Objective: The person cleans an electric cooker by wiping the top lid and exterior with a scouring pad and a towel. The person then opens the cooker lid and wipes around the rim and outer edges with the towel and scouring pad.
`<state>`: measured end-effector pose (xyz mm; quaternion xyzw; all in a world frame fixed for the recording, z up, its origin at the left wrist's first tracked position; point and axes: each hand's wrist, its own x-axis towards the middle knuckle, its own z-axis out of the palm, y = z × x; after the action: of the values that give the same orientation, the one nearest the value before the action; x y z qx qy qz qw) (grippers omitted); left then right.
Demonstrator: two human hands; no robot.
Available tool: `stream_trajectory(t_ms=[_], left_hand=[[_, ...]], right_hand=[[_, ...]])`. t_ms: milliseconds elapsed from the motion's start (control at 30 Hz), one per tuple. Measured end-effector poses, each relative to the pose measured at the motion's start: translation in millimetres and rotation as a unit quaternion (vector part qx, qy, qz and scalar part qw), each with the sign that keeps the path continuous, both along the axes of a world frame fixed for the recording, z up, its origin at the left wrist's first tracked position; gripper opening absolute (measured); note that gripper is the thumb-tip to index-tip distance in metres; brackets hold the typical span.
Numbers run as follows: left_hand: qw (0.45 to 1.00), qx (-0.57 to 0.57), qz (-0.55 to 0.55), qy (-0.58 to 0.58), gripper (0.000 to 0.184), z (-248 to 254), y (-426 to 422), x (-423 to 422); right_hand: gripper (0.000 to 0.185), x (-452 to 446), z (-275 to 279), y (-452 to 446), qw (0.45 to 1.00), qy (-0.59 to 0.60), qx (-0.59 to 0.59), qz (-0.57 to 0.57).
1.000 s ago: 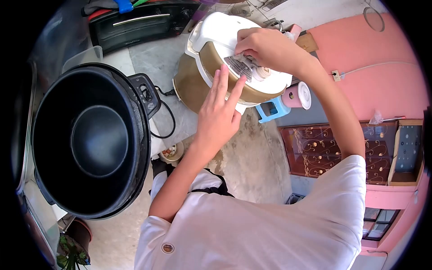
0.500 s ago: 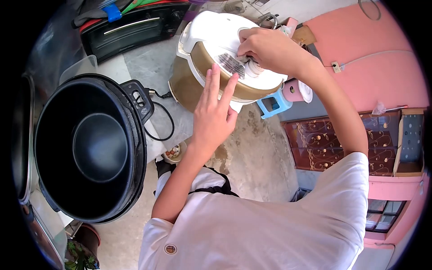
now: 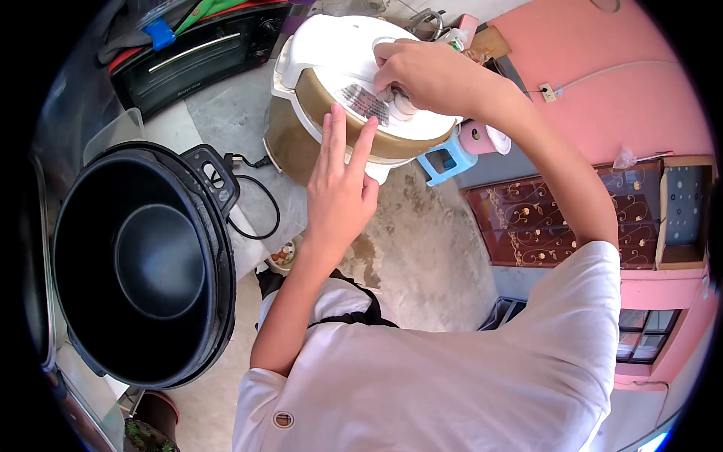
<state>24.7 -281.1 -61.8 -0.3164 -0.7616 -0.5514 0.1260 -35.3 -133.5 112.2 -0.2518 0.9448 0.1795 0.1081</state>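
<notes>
A white and gold rice cooker (image 3: 324, 45) stands at the top centre with its lid down. My right hand (image 3: 425, 79) is closed over the lid, pinching a small crumpled greyish cloth (image 3: 386, 96) against the raised round vent (image 3: 404, 108). Part of the cloth is hidden by the fingers. Just left of it, a dark printed label (image 3: 360, 103) lies on the lid. My left hand (image 3: 339, 181) is open, two fingers stretched out and their tips resting on the gold front rim near the label; nothing is held in it.
A deep black pot (image 3: 162, 264) with a side handle stands on the counter at left. A black power cord (image 3: 256, 235) loops beside it. Behind are a toaster oven (image 3: 203, 68) and, right of the cooker, a blue stool (image 3: 450, 160) with a pink container (image 3: 476, 135).
The whole view has shifted, so the cooker and both hands appear a little further left. My right hand stays at the vent, and my left fingers keep their place on the rim.
</notes>
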Motion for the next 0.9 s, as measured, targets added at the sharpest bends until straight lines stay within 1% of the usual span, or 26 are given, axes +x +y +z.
stream_trajectory(t_ms=[33, 100, 133, 167, 233, 267, 333, 367, 433, 467, 567, 600, 633, 700, 733, 767, 800, 867, 900], left_hand=[[1.000, 0.000, 0.003, 0.002, 0.070, 0, 0, 0], [1.000, 0.000, 0.004, 0.004, 0.070, 0, 0, -1], [1.000, 0.000, 0.003, 0.005, 0.070, 0, 0, -1], [1.000, 0.001, 0.002, 0.006, 0.070, -1, -1, 0], [1.000, -0.001, -0.001, 0.001, 0.070, 0, -1, 0], [1.000, -0.001, -0.002, -0.002, 0.070, 0, -1, 0], [1.000, -0.002, -0.003, 0.002, 0.070, -1, -1, -1], [1.000, -0.005, -0.002, 0.003, 0.070, -1, -1, -1], [1.000, -0.002, -0.002, 0.003, 0.070, 1, -2, -1], [1.000, 0.001, -0.005, 0.003, 0.069, 1, -3, 0], [1.000, -0.011, -0.010, 0.000, 0.069, 1, -4, -2], [1.000, -0.012, -0.008, 0.003, 0.069, 1, -4, -3], [1.000, -0.013, -0.009, 0.004, 0.069, 1, -4, -3], [1.000, -0.017, -0.015, 0.010, 0.070, 1, -5, -2], [1.000, -0.018, -0.015, 0.011, 0.070, 2, -5, -3], [1.000, -0.020, -0.014, 0.010, 0.070, 2, -5, -3], [1.000, -0.021, -0.015, 0.014, 0.070, 3, -5, -3], [0.999, -0.025, -0.015, 0.017, 0.070, 3, -6, -3], [0.999, -0.027, -0.016, 0.021, 0.070, 4, -5, -2]], right_hand=[[0.028, -1, -2, -2, 1.000, 0.002, -0.002, -0.002], [0.032, -3, -8, -8, 0.997, 0.042, -0.046, -0.038], [0.032, 0, -2, -14, 0.999, 0.028, -0.013, -0.037], [0.032, -1, -3, -14, 0.999, 0.027, -0.014, -0.038], [0.032, -2, -5, -13, 0.997, 0.007, 0.033, -0.065], [0.032, 0, -6, -14, 0.997, 0.008, 0.032, -0.067], [0.030, 5, -9, -18, 0.996, 0.067, 0.012, -0.058], [0.030, 5, -8, -18, 0.996, 0.067, 0.012, -0.057], [0.029, 7, -8, -17, 0.990, 0.049, 0.103, -0.084], [0.029, 8, -9, -18, 0.990, 0.050, 0.101, -0.085], [0.027, 9, -9, -17, 0.994, 0.081, 0.017, -0.070], [0.024, 12, -10, -12, 0.994, 0.082, 0.051, -0.047], [0.024, 9, -4, -7, 0.994, 0.084, 0.049, -0.046], [0.023, -2, 17, 3, 0.992, 0.013, -0.053, -0.112], [0.020, -6, 32, 8, 0.978, 0.059, -0.162, -0.117], [0.020, -2, 48, 8, 0.950, 0.114, -0.197, -0.212], [0.033, 1, 56, 28, 0.939, 0.148, -0.255, -0.176], [0.050, 12, 59, 58, 0.921, 0.186, -0.314, -0.139], [0.034, 21, 51, 66, 0.912, 0.201, -0.318, -0.164]])
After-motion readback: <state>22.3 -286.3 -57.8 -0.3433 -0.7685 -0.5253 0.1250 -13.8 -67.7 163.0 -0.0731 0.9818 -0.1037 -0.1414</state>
